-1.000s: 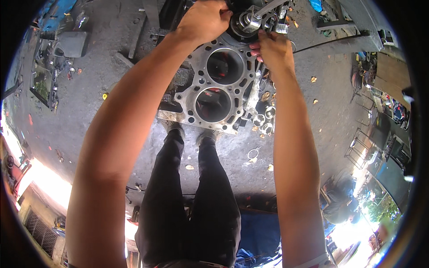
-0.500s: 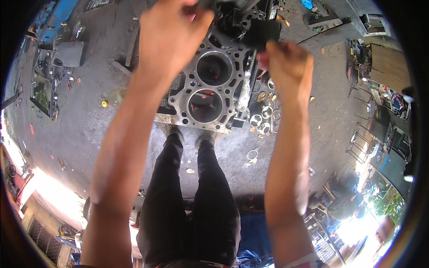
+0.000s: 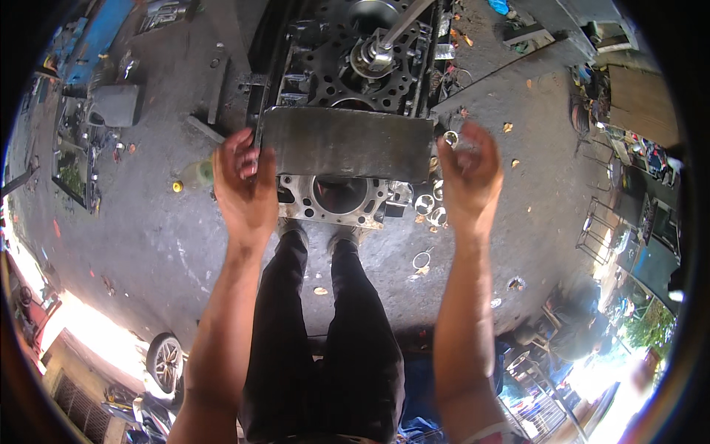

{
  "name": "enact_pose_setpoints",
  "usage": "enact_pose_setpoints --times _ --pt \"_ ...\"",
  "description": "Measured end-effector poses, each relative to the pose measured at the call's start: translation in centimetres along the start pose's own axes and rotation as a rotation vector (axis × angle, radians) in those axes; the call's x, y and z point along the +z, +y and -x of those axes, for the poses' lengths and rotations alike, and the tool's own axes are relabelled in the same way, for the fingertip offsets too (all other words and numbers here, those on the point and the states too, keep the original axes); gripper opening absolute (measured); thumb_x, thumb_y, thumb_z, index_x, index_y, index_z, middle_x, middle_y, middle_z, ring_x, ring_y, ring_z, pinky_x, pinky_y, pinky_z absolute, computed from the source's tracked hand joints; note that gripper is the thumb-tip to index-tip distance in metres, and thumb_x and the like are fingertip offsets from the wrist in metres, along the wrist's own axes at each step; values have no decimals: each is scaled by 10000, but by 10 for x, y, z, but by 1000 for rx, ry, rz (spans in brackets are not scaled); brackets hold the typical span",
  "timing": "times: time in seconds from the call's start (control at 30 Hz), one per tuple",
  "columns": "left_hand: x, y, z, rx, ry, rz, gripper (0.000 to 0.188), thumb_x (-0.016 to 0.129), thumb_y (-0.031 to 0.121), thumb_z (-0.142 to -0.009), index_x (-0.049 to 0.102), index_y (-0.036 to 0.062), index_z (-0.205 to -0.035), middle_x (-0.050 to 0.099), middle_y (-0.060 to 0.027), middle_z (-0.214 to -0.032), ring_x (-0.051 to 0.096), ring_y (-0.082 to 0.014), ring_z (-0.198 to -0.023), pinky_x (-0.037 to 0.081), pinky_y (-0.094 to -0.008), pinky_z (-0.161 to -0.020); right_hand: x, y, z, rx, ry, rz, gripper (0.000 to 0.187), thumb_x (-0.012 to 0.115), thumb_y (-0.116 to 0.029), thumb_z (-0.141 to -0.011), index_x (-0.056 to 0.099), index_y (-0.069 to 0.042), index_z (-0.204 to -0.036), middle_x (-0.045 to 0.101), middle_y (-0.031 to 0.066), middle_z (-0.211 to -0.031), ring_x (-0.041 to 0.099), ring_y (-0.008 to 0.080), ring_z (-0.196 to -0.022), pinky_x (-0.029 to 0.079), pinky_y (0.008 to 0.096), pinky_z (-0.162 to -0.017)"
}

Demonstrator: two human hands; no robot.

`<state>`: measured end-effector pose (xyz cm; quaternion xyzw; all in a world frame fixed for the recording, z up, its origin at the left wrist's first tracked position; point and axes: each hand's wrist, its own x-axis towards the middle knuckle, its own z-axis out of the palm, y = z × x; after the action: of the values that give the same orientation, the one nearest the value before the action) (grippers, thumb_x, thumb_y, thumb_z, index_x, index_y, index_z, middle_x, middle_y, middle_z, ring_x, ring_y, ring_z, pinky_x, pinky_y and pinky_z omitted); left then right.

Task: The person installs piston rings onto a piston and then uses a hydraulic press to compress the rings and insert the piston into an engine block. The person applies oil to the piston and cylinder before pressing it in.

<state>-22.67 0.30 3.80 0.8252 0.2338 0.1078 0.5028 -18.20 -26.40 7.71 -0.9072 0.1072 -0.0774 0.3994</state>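
A dark grey rectangular plate lies across the near part of a metal engine block, hiding some of its bores. One round cylinder bore shows below the plate's near edge. At the plate's left end is my left hand, its thumb against the edge and its fingers loosely curled, apart from the thumb. My right hand hovers just off the right end, thumb and fingers spread, nothing between them. Beyond the plate, a metal bar with a round fitting stands on the block.
Several metal rings lie on the floor right of the block, with another ring nearer me. A flat bar and a grey container are at the left. My feet are close to the block's near end.
Both hands have come back toward me from the far part of the block and lowered. The plate now covers bores that showed before, and the bar with its fitting is in full view.
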Motion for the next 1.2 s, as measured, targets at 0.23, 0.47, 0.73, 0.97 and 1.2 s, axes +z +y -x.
enact_pose_setpoints --times 0.23,0.47,0.73,0.97,1.2 --pt "24 148 -64 802 -132 289 345 701 137 -983 631 64 -1313 648 -129 -1343 623 -224 -1217 449 -362 -1079 -32 -82 -135 -893 -340 -50 426 691 -183 -947 541 -12 -1308 567 214 -1262 634 325 -1035 536 391 -853" --pt "63 252 -81 977 -108 732 379 723 133 -923 565 -75 -1198 669 -140 -1031 654 -179 -931 518 -294 -825 -36 -130 -158 -990 -595 37 426 667 -179 -931 541 14 -1288 614 246 -1198 644 391 -1059 543 465 -896" --pt "44 304 -49 591 -206 653 240 727 243 -893 625 41 -813 543 24 -701 474 -67 -607 366 -226 -562 -49 -132 -157 -845 -677 102 623 613 -367 -1016 383 48 -1420 600 340 -1230 674 422 -955 518 506 -920" --pt "61 315 -56 602 -66 633 251 723 206 -879 553 119 -716 422 83 -578 356 -44 -493 258 -256 -455 -45 -128 -157 -814 -626 -39 484 658 -322 -1005 496 41 -1280 676 265 -1023 681 390 -933 518 468 -870" --pt "63 315 -75 447 -143 643 256 685 91 -861 507 143 -684 386 83 -534 301 -39 -430 218 -266 -410 -25 -125 -138 -733 -516 -321 410 712 -250 -972 515 9 -1222 666 242 -969 664 399 -918 509 463 -838"
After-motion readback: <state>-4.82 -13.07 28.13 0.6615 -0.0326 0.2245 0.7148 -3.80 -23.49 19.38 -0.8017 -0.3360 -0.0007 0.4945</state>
